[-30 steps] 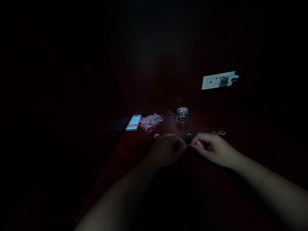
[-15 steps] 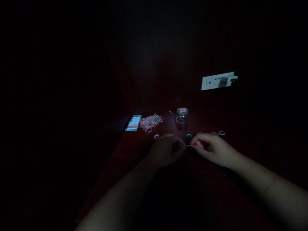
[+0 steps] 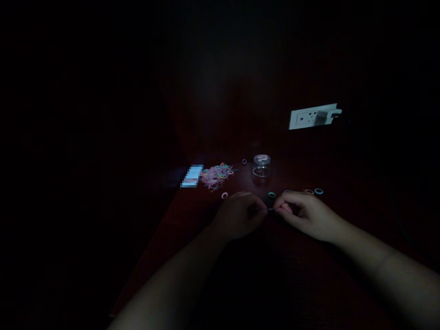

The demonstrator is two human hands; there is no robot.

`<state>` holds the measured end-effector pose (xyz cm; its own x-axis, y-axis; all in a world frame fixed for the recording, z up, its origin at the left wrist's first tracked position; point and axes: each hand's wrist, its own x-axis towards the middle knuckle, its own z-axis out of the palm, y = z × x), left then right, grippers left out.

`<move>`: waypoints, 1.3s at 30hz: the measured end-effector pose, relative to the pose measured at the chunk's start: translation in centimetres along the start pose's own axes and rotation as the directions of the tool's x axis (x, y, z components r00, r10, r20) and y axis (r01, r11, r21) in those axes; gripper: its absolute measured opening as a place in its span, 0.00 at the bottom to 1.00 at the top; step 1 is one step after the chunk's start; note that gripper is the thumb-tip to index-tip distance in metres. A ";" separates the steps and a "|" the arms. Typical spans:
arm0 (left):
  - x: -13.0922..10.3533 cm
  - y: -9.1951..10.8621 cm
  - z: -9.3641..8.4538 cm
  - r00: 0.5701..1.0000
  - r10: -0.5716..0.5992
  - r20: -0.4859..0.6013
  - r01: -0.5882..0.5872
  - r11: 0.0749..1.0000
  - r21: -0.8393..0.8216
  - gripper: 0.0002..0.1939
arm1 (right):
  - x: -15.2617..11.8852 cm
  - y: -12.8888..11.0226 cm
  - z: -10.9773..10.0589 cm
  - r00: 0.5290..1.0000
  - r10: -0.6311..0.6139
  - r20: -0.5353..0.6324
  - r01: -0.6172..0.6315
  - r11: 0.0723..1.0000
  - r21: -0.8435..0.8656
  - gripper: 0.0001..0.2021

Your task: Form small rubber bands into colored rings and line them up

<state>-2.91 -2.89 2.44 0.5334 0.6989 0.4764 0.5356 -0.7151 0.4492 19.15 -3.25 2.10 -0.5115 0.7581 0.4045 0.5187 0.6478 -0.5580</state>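
The left hand and right hand each have a grip pinching one thin strip, in front of the jar. A loose pinch might let it slip away.

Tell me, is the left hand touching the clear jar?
Apart: the head view shows dark tabletop between the left hand and the clear jar, which stands farther back.
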 end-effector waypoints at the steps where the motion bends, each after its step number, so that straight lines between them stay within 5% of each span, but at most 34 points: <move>1: 0.0 0.0 0.0 1.000 -0.001 0.005 0.001 1.000 0.001 0.04 | 0.0 0.0 0.0 1.000 -0.001 0.000 0.001 1.000 0.000 0.06; 39: 0.1 0.4 -0.3 1.000 -0.019 0.024 0.019 1.000 -0.002 0.05 | -0.2 0.1 0.3 0.999 0.046 0.027 -0.048 0.996 0.071 0.03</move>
<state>-2.89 -3.12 2.86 0.5392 0.7123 0.4493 0.5439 -0.7019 0.4599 19.13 -3.37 1.70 -0.5053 0.7847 0.3590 0.4923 0.6038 -0.6269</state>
